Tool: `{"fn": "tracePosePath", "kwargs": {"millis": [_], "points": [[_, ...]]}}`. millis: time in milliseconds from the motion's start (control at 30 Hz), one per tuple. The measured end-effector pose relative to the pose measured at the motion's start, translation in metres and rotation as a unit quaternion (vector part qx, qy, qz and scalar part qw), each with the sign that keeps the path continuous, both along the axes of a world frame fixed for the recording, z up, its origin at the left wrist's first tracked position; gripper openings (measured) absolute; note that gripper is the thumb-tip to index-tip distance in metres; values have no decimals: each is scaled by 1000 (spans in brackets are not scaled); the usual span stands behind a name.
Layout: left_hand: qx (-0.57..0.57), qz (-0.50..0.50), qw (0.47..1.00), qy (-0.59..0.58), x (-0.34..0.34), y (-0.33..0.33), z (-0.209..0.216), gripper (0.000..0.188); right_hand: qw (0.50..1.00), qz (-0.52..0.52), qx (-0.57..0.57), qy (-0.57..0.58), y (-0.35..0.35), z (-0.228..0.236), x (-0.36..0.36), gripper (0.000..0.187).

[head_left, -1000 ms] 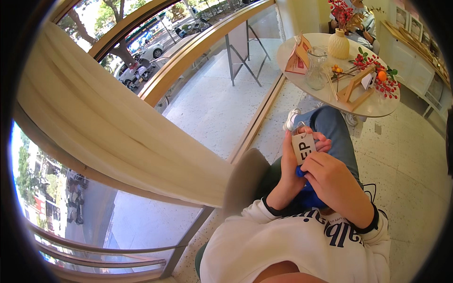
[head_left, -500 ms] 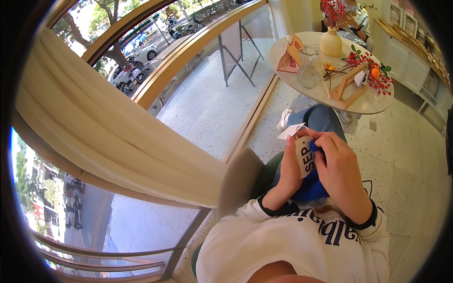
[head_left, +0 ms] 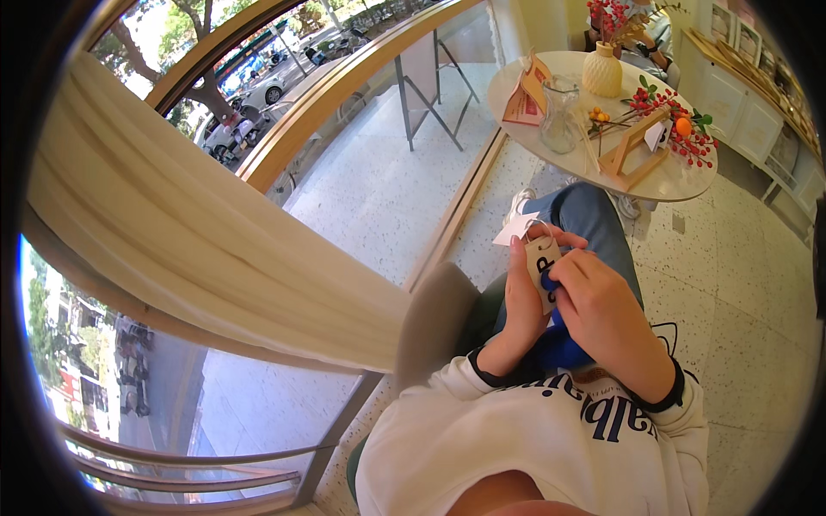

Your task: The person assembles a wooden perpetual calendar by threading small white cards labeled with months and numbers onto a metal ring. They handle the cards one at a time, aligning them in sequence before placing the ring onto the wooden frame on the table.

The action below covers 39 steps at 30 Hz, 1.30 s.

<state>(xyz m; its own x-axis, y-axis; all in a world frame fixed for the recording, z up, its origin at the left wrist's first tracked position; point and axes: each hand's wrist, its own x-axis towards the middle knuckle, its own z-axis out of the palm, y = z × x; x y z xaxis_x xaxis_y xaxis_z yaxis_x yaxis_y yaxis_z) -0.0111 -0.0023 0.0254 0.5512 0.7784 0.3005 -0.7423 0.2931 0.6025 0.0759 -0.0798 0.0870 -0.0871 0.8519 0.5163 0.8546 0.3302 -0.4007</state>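
Above my lap, my left hand (head_left: 521, 299) is closed around a small cream card block (head_left: 539, 251) with dark print, holding it upright and slightly tilted. A pale loop (head_left: 545, 225) runs through its top, and a blank white card (head_left: 514, 230) hangs out on the far left side. My right hand (head_left: 598, 301) pinches a bit of blue cloth (head_left: 548, 281) against the block's printed face. More blue fabric (head_left: 561, 347) shows below both hands, over my lap. The right fingertips partly cover the print.
Ahead stands a round table (head_left: 551, 155) with a glass vase (head_left: 560, 116), cream vase (head_left: 602, 70), wooden stand (head_left: 635, 155) and red-berry branches (head_left: 693, 148). A curtain (head_left: 215, 232) and window are on the left. Another person (head_left: 650, 39) sits beyond the table.
Both hands and the card block have shifted slightly left. The blue cloth has moved from the block's right edge onto its printed face, covering some letters.
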Motion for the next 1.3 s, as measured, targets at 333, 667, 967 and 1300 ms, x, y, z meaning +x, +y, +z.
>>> {"fn": "tracePosePath", "kwargs": {"millis": [333,667,967,1300], "points": [[54,87,989,104,6,-11,0,46,995,-44,66,64,8,9,-6,16],[-59,43,997,3,-6,13,3,52,997,46,-40,54,4,-5,-8,14],[-47,82,995,-8,-26,34,8,50,993,-4,-113,35,-6,5,12,15],[-25,-24,999,-9,-13,24,0,49,961,8,43,-272,3,17,25,44]]}}
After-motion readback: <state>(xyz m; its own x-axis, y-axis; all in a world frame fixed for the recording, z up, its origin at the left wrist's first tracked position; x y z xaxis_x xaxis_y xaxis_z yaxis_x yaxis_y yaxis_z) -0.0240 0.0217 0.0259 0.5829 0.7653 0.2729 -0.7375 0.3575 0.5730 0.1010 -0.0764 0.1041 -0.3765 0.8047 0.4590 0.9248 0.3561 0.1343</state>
